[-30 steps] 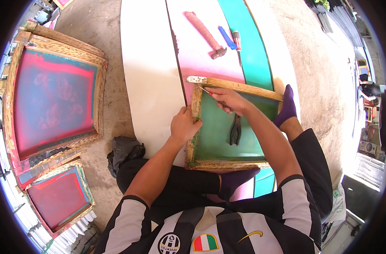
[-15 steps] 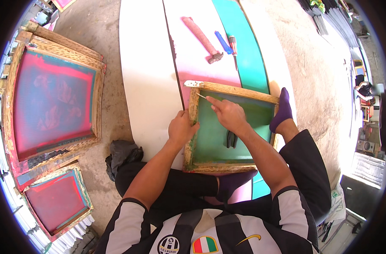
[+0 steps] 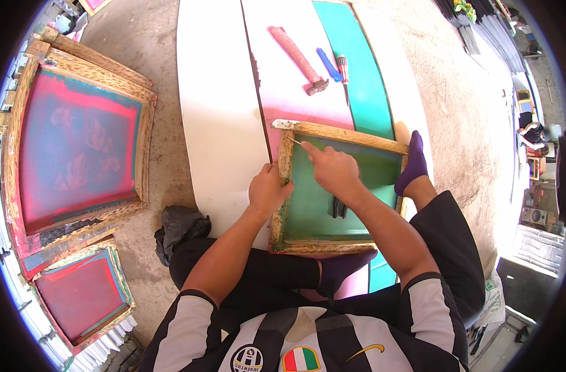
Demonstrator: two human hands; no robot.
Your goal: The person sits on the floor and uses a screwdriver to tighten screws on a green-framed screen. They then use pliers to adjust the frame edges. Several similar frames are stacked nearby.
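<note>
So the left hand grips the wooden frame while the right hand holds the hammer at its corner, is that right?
Almost: the left hand grips the frame, but the right hand holds a thin tool at its corner; the head view shows the hammer lying beyond.

head cam, L of pair, fisheye, looks dn past wearer's shirt (image 3: 304,335), wood frame (image 3: 351,137) nr ctr, close range

Workshop, I'd say from afar, rough flr (image 3: 167,142), pink/blue wood-framed panel (image 3: 78,136) at L, green framed panel (image 3: 371,164) nr centre, hammer (image 3: 294,54), screwdriver (image 3: 343,70), pliers (image 3: 338,209) lying abt.
</note>
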